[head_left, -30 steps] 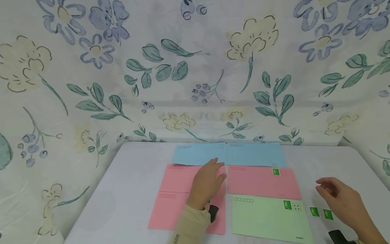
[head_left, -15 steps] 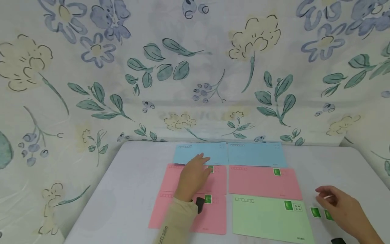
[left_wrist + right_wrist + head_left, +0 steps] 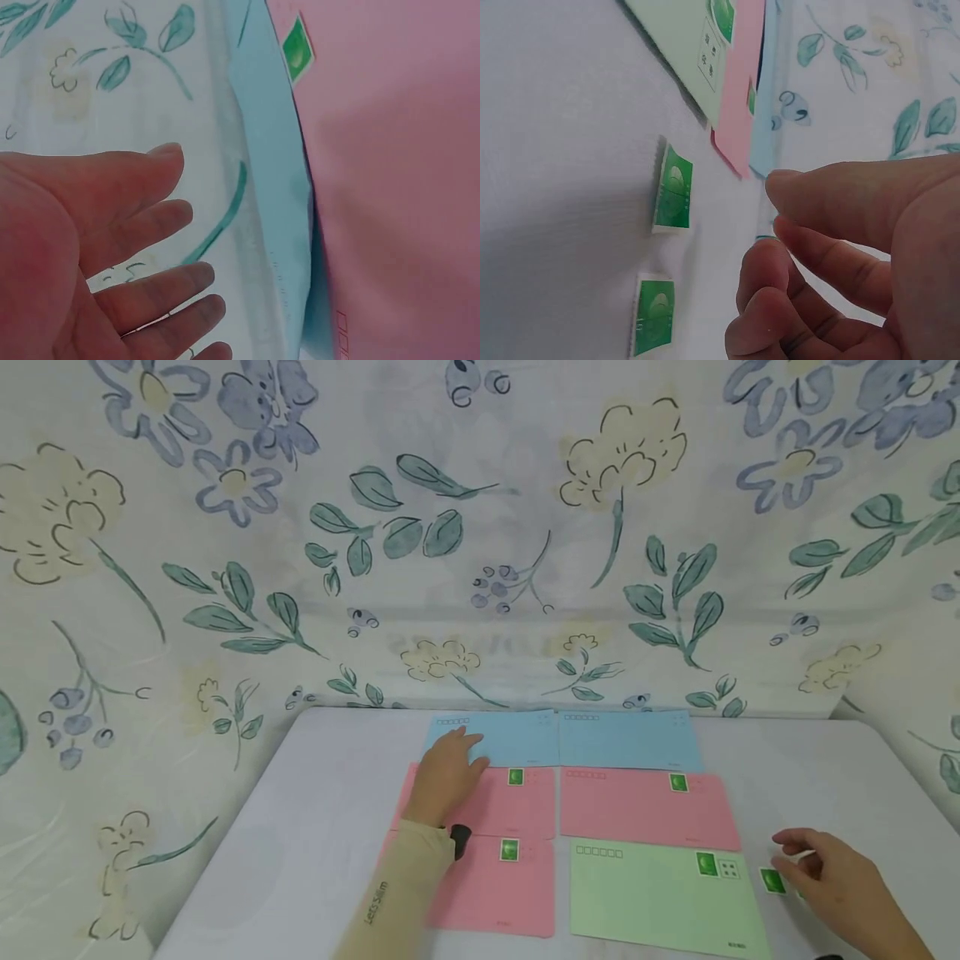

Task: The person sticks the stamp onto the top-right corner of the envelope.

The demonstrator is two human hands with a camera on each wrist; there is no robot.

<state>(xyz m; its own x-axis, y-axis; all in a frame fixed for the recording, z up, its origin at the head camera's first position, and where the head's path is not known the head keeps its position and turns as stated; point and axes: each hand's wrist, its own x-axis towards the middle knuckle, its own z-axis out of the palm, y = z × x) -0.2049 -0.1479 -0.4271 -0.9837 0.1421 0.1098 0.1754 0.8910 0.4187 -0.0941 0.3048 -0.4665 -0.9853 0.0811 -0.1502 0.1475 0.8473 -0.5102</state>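
Observation:
My left hand [image 3: 444, 777] is spread over the left pink envelope [image 3: 495, 810] and the lower edge of the left blue envelope [image 3: 510, 739]. In the left wrist view its fingers [image 3: 161, 289] are apart and hold nothing. My right hand [image 3: 836, 877] hovers over the right side of the table, fingers loosely bent and nothing seen between them. Below it lie two loose green stamps, one upper stamp [image 3: 673, 187] and one lower stamp [image 3: 654, 316]; in the head view the hand mostly hides one. Green stamps sit on both upper pink envelopes, the lower pink envelope [image 3: 495, 893] and the green envelope [image 3: 660, 897].
A second blue envelope [image 3: 630, 741] lies at the back, with the right pink envelope [image 3: 637, 810] in front of it. All the envelopes lie in two columns on the white table [image 3: 255, 827]. A floral sheet [image 3: 480, 527] hangs behind the table.
My left hand has moved left across the pink and blue envelopes, uncovering the stamps on the two left pink ones. My right hand has shifted slightly down and left, over one loose stamp.

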